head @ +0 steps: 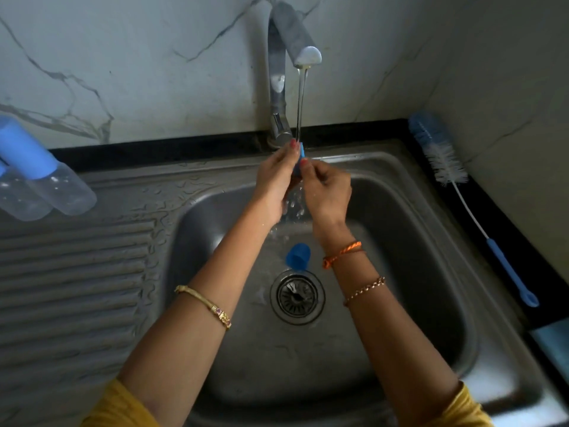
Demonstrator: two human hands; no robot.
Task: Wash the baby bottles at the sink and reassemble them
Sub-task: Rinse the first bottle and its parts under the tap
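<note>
You held a small blue plastic bottle part (300,158) between both hands, right under the thin stream of water (301,100) that fell from the chrome swan-neck tap (278,72), above the back of the stainless-steel sink basin (431,241). Your left hand (274,183) pinched it from one side and your right hand (326,192) from the other, fingertips curled onto it; most of the piece was hidden between them, so whether it was a ring or a cap could not be told. To rinse it well, I judged you would have done best to turn it slowly in the stream so water ran through the inside and over any threads, keeping the pinch firm because wet plastic slips, and holding it low enough that splashes stayed in the basin. Counted, there were two clear plastic bottles with blue tops (46,180) lying close together on the ribbed steel drainboard (77,272) at your left, one blue dome-shaped cap (298,255) lying in the basin just behind the round drain strainer (297,295), the one part in your hands, and one long bottle brush with white bristles and a blue handle (462,192) on the dark counter edge at your right. Both bottles looked untouched by reassembly as yet.
</note>
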